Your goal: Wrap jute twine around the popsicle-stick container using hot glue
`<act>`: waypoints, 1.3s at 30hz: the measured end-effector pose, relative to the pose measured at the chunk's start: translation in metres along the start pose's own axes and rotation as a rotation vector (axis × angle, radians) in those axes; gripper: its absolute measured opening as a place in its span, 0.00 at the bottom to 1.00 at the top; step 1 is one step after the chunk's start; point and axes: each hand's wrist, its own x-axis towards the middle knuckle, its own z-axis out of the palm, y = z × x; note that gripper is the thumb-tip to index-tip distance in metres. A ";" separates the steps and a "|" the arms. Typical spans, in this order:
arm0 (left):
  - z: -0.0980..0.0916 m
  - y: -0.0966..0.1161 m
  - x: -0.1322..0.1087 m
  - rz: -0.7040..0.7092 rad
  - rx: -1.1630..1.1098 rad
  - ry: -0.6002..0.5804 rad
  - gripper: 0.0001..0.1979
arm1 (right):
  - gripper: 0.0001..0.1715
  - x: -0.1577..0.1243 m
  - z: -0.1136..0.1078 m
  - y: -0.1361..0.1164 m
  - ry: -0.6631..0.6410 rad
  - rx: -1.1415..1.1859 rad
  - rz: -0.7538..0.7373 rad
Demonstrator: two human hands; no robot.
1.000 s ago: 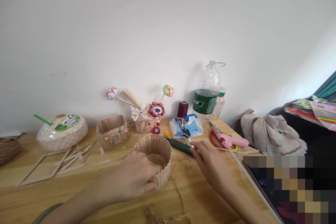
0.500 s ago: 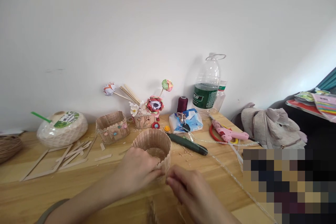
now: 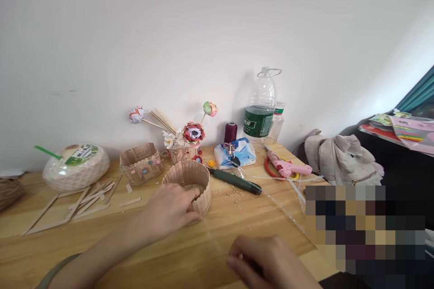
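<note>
A round basket of upright wooden strips (image 3: pixel 202 189) stands on the wooden table, nearest the front. My left hand (image 3: pixel 172 205) grips its near wall, with fingers inside the rim and the thumb outside. To the right and closer to me, my right hand (image 3: pixel 261 257) is closed in a pinch; what it holds is too faint to make out. A thin, blurred pale line seems to run between the basket and the right fingers. Behind the round basket sits a decorated angular basket (image 3: pixel 144 169) with small coloured flowers on its side.
Wooden strips (image 3: pixel 84 203) lie at the left beside a wrapped coconut (image 3: pixel 79 167). Behind are paper flowers (image 3: pixel 194 133), a tissue pack (image 3: pixel 233 153) and a large bottle (image 3: pixel 259 119). A green-handled tool (image 3: pixel 237 182) and pink glue gun (image 3: pixel 288 165) lie right.
My right hand has pulled away from the basket, toward the lower right. My left hand still grips the basket. The whole view has shifted slightly, with objects appearing further left.
</note>
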 end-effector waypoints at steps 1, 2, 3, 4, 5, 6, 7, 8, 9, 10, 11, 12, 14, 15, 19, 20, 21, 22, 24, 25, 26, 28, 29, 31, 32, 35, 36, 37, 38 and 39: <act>-0.001 -0.001 -0.001 0.016 -0.002 0.010 0.11 | 0.11 0.007 -0.001 0.008 0.008 -0.095 0.059; -0.002 -0.002 -0.002 0.030 0.003 0.025 0.10 | 0.11 0.013 0.000 0.015 0.023 -0.204 0.114; -0.003 -0.004 -0.004 0.041 0.007 0.045 0.10 | 0.12 0.019 0.001 0.022 0.031 -0.303 0.152; -0.005 -0.006 -0.005 0.046 0.001 0.071 0.10 | 0.13 0.024 0.003 0.028 0.040 -0.371 0.166; -0.007 -0.007 -0.007 0.042 -0.020 0.109 0.10 | 0.14 0.029 0.005 0.033 0.046 -0.398 0.161; -0.010 -0.009 -0.010 0.032 -0.062 0.155 0.11 | 0.16 0.032 0.007 0.038 0.050 -0.391 0.148; -0.013 -0.011 -0.012 0.021 -0.123 0.198 0.11 | 0.17 0.035 0.008 0.041 0.055 -0.357 0.136; -0.017 -0.012 -0.015 0.014 -0.199 0.227 0.11 | 0.18 0.038 0.009 0.044 0.056 -0.314 0.140; -0.021 -0.014 -0.018 0.012 -0.285 0.243 0.11 | 0.18 0.041 0.008 0.046 0.056 -0.280 0.163; -0.026 -0.015 -0.020 0.021 -0.370 0.242 0.11 | 0.17 0.044 0.007 0.048 0.060 -0.266 0.198; -0.030 -0.016 -0.023 0.039 -0.452 0.224 0.12 | 0.16 0.046 0.005 0.050 0.064 -0.268 0.239; -0.033 -0.017 -0.024 0.061 -0.527 0.193 0.12 | 0.15 0.049 0.001 0.051 0.072 -0.284 0.277; -0.036 -0.018 -0.025 0.091 -0.635 0.112 0.12 | 0.15 0.055 -0.006 0.053 0.094 -0.331 0.326; -0.036 -0.017 -0.024 0.101 -0.668 0.074 0.12 | 0.15 0.057 -0.009 0.054 0.106 -0.354 0.335; -0.027 -0.012 -0.017 0.165 -0.714 -0.017 0.12 | 0.15 0.068 -0.021 0.058 0.159 -0.432 0.343; -0.024 -0.011 -0.015 0.183 -0.724 -0.027 0.12 | 0.14 0.072 -0.023 0.060 0.176 -0.446 0.343; -0.022 -0.010 -0.014 0.194 -0.737 -0.037 0.12 | 0.14 0.075 -0.025 0.062 0.194 -0.458 0.346; -0.020 -0.010 -0.012 0.197 -0.756 -0.043 0.11 | 0.14 0.078 -0.027 0.065 0.212 -0.470 0.352; -0.019 -0.011 -0.011 0.174 -0.789 -0.049 0.09 | 0.14 0.085 -0.030 0.069 0.247 -0.488 0.367; -0.019 -0.011 -0.010 0.152 -0.794 -0.049 0.08 | 0.14 0.088 -0.031 0.071 0.258 -0.496 0.374; -0.020 -0.012 -0.010 0.128 -0.791 -0.050 0.08 | 0.14 0.091 -0.031 0.072 0.266 -0.503 0.378; -0.021 -0.014 -0.009 0.096 -0.764 -0.060 0.11 | 0.14 0.096 -0.032 0.073 0.261 -0.517 0.381; -0.022 -0.015 -0.009 0.099 -0.744 -0.064 0.11 | 0.14 0.098 -0.032 0.073 0.251 -0.524 0.381; -0.022 -0.016 -0.010 0.143 -0.704 -0.063 0.10 | 0.14 0.101 -0.032 0.073 0.228 -0.544 0.386; -0.022 -0.017 -0.010 0.171 -0.683 -0.061 0.09 | 0.14 0.101 -0.033 0.073 0.216 -0.557 0.390; -0.021 -0.017 -0.011 0.214 -0.645 -0.055 0.09 | 0.16 0.100 -0.045 0.077 0.179 -0.605 0.419; -0.021 -0.018 -0.011 0.216 -0.639 -0.054 0.09 | 0.16 0.098 -0.053 0.081 0.163 -0.626 0.436; -0.020 -0.018 -0.011 0.217 -0.635 -0.053 0.10 | 0.17 0.096 -0.061 0.086 0.145 -0.650 0.460; -0.020 -0.018 -0.011 0.216 -0.631 -0.056 0.11 | 0.17 0.094 -0.071 0.091 0.123 -0.676 0.492; -0.020 -0.018 -0.011 0.214 -0.628 -0.062 0.11 | 0.16 0.091 -0.081 0.098 0.097 -0.704 0.531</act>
